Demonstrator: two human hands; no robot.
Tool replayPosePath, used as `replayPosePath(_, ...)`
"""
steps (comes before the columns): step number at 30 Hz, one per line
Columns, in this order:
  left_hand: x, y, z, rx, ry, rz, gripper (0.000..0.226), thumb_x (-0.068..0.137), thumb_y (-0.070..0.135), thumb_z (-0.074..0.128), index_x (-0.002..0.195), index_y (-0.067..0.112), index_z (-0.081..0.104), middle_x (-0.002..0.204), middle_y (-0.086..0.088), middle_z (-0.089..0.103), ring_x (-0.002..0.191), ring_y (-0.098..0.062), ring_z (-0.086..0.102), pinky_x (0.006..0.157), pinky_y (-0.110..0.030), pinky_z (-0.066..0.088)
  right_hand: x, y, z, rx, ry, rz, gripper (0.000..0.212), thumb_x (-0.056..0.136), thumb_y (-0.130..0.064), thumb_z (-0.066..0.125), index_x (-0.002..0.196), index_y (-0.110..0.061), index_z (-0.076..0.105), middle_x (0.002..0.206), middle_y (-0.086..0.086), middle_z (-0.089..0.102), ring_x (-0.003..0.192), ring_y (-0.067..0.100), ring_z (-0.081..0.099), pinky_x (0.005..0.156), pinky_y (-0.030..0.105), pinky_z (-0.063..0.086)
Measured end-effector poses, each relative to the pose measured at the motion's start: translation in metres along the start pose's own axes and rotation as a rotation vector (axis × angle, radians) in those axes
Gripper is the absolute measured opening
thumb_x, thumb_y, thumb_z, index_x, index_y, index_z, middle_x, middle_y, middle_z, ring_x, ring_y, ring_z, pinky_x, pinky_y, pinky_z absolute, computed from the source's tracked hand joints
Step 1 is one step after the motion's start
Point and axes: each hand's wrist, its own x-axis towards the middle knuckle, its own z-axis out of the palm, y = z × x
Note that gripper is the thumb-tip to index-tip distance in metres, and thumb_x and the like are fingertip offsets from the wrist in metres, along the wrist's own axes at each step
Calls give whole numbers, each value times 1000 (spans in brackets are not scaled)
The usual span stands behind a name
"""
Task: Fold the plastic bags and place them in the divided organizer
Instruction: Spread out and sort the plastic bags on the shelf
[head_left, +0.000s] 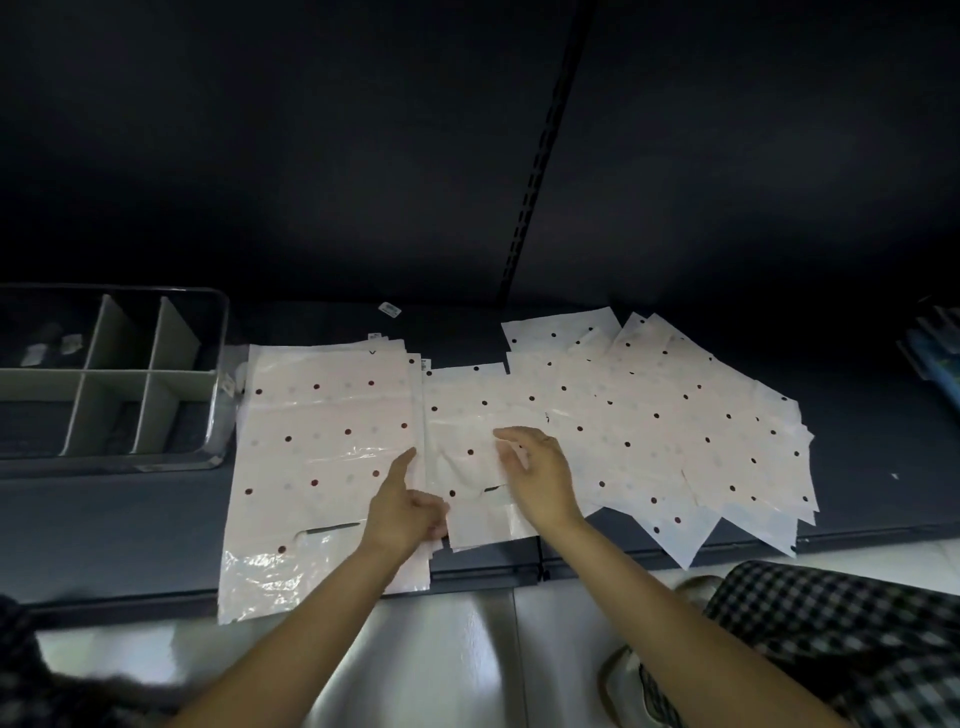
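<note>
Middle bag: a white dotted plastic bag (470, 415) lies flat on the dark shelf (857, 441), between a larger bag on its left and a spread of bags on its right; both hands are on it.
Left hand (402, 512): forearm reaches up from the lower left; the index finger is stretched out and points along the bag's left edge, the other fingers are curled in and seem to pinch that edge near its lower corner.
Right hand (535, 475): forearm comes in from the lower right; palm down over the bag's right part, fingers loosely spread and relaxed, gripping nothing.
Large bag (322, 457): flat, left of the middle bag, its lower end hanging over the shelf's front edge.
Bag pile (675, 431): several dotted bags fanned and overlapping on the right.
Divided organizer (111, 374): on the shelf at far left, just beside the large bag; grey dividers, small unclear items in its back left compartment.
Person: checked clothing (841, 639) at lower right.
</note>
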Motion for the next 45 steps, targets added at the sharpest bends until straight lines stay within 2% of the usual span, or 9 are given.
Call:
replayPosePath(9,4,-19,2,1122,214,733,50,69,9,77,116,23,66,102,-10,59,90,-33,58,66,-35,50,0,86,-66,-586,62,241,64,94,-48,47,148,-25,24,158,1,11,146,21,6,119,37,8)
replayPosePath(13,9,-33,0,1526,-95,597,51,99,48,27,148,39,15,159,7,3,146,-24,7,116,-46,8,-1,106,-88,-457,126,194,41,91,-36,58,130,-24,56,148,0,39,140,20,27,115,35,24)
replayPosePath(19,8,-38,-3,1525,-168,547,79,75,65,-17,148,38,-4,155,9,-16,146,-24,-8,117,-46,0,6,95,-105,-178,225,165,34,99,-26,44,85,-3,66,91,10,68,93,31,60,79,37,47)
replayPosePath(26,-4,-3,22,615,-297,361,93,75,63,57,150,34,9,150,18,16,141,-6,13,116,-27,11,-1,15,-55,-36,252,146,25,98,-23,46,93,-15,69,89,-1,61,76,12,53,64,20,37)
replayPosePath(30,-12,24,34,88,-488,244,85,74,38,75,142,32,25,141,16,40,124,7,43,100,-13,37,-8,-23,-25,164,-220,222,33,100,-33,41,100,-17,69,90,-7,64,79,6,59,79,23,47)
replayPosePath(35,-1,38,9,407,-233,335,54,88,2,60,137,19,42,127,-1,57,117,-19,54,94,-27,42,-1,-16,-35,182,-160,127,35,93,-24,57,126,-14,56,121,-1,55,110,13,53,101,30,44)
replayPosePath(39,3,57,-11,471,-605,291,47,90,-3,54,122,32,52,116,7,64,106,-7,61,88,-22,50,14,-2,-55,165,-355,68,75,82,-33,71,144,-29,30,143,-12,36,131,3,31,109,28,27)
replayPosePath(42,10,71,-25,460,-735,270,49,92,2,56,125,36,50,117,16,64,103,3,61,84,-11,47,22,5,-57,334,-554,154,32,85,-21,69,112,-5,60,107,2,67,97,15,63,89,33,49)
replayPosePath(45,22,72,-29,527,-374,388,52,91,10,60,129,42,45,130,18,50,111,3,53,85,-4,38,28,10,-48,414,-465,202,12,89,-17,63,88,-6,65,82,-7,69,77,8,64,72,21,49)
